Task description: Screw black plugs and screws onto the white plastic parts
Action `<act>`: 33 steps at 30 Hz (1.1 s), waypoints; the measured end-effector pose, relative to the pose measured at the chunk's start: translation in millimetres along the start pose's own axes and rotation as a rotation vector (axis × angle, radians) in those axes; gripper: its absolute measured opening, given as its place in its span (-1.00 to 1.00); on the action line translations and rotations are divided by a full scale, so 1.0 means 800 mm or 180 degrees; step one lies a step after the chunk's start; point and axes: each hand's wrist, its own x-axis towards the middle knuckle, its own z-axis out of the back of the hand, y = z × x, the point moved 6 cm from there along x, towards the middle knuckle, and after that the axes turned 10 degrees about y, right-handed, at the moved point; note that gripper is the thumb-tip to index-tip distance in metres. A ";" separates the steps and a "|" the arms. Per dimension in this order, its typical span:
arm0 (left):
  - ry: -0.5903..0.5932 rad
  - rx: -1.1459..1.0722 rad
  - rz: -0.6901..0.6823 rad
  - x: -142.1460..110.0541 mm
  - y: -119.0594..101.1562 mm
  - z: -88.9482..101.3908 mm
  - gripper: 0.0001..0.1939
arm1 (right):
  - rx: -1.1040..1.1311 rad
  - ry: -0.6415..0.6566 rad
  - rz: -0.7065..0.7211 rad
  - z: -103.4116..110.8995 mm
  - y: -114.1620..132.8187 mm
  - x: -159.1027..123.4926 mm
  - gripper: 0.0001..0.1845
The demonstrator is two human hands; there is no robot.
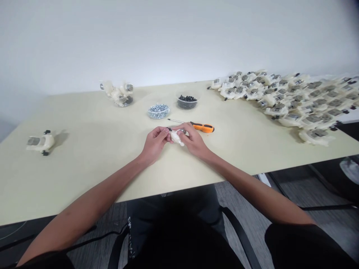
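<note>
Cream plastic housing (176,137) is pinched from both sides, left hand (155,144) and right hand (193,141) closed narrowly to steady it over the pale tabletop (84,168), orange-handled screwdriver (202,127) kept just beyond, within reach.

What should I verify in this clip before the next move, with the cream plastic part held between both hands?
1. Grip: ok. The left hand and right hand both hold the cream plastic part.
2. Screwdriver: ok. The orange-handled screwdriver lies on the table just beyond the right hand, not held.
3. Silver fasteners: ok. The clear bowl of small silver fasteners is well filled.
4. Black pieces: ok. The clear bowl of black pieces holds a supply.
5. Fastener seating in the held part: cannot tell. Fingers hide that area.
6. Work space: ok. The pile of assembled cream parts sits to the right, apart from the hands.
</note>
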 end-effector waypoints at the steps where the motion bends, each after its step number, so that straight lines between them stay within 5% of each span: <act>1: 0.0003 -0.0021 -0.0006 0.000 0.000 0.000 -0.82 | 0.0014 0.0002 0.0007 0.000 0.000 0.000 -0.77; 24: -0.0250 0.0372 0.0036 0.010 0.013 0.014 -0.82 | 0.0043 -0.0062 -0.0063 -0.011 -0.010 -0.003 -0.70; 27: -0.0298 0.0395 0.0042 0.011 0.013 0.017 -0.83 | -0.0226 -0.0239 -0.0062 0.009 -0.009 -0.007 -0.64; 30: -0.0312 0.0427 0.0075 0.012 0.014 0.020 -0.83 | -0.1250 -0.0589 -0.0250 0.050 -0.017 -0.012 -0.62; 33: -0.0289 0.0445 0.0098 0.012 0.016 0.021 -0.84 | -0.2134 -0.0340 -0.0628 0.083 -0.042 -0.015 -0.53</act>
